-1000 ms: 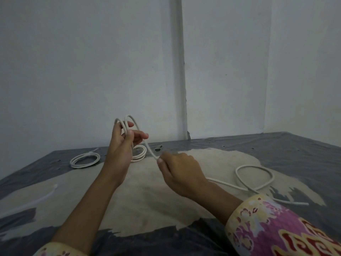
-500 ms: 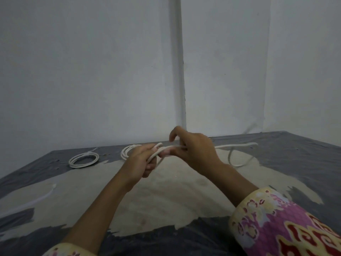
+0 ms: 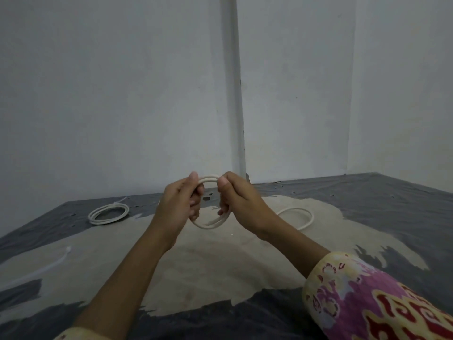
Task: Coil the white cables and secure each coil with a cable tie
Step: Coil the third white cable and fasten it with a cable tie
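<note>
A small coil of white cable [image 3: 210,224] is held upright above the floor between both hands. My left hand [image 3: 180,203] grips its left side with thumb on top, and my right hand [image 3: 236,197] grips its right side. The loose tail of the same cable [image 3: 302,217] curves in a loop on the floor behind my right wrist. A finished white coil [image 3: 109,213] lies flat on the floor to the left. A thin white cable tie [image 3: 52,262] lies at the near left.
The dark plastic sheet [image 3: 392,212] covers the floor, with a pale worn patch [image 3: 220,261] in the middle. White walls [image 3: 122,94] meet in a corner straight ahead. My patterned sleeve [image 3: 380,300] fills the lower right.
Another loop has been added and the coil is now tighter and upright. My right hand moved left to grip the coil's right side. The loose tail on the floor became shorter.
</note>
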A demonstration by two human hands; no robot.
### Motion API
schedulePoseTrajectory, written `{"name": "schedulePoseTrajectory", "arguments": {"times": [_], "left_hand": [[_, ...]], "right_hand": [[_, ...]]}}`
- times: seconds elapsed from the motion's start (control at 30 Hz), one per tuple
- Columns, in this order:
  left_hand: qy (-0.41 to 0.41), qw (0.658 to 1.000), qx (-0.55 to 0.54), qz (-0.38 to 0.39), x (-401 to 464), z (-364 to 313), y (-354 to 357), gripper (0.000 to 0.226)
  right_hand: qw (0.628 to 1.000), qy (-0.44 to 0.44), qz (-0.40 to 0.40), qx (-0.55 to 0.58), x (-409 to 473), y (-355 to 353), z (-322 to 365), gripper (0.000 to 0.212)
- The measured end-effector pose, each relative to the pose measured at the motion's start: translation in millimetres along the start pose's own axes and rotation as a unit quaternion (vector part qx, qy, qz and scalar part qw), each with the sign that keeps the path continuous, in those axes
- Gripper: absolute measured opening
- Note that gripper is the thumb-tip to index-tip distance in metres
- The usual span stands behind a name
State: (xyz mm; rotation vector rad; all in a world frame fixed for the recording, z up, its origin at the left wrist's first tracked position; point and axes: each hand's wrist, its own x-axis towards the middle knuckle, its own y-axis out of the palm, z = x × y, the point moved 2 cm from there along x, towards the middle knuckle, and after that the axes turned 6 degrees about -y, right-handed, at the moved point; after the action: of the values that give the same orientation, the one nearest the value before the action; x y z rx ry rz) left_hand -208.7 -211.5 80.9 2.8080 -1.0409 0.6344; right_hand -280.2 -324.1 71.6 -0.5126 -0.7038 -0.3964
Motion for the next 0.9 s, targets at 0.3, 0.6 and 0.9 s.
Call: {"name": "schedulePoseTrajectory", "arguments": {"times": [0.3,0.6,0.9], "left_hand": [[0.142,0.955,0.262,-0.013,1,21,-1,0.029],[0.141,0.961,0.214,-0.104,2,19,3,0.029],[0.16,0.954,0.241,-0.075,0,12,5,0.022]], "right_hand": [[0.947,0.169,-0.051,0.269,7,-6,-2,0.033],[0.923,0.208,-0.02,0.322,11,5,10,0.021],[0.994,-0.002,-0.002,-0.106,2,2,14,0.021]]}}
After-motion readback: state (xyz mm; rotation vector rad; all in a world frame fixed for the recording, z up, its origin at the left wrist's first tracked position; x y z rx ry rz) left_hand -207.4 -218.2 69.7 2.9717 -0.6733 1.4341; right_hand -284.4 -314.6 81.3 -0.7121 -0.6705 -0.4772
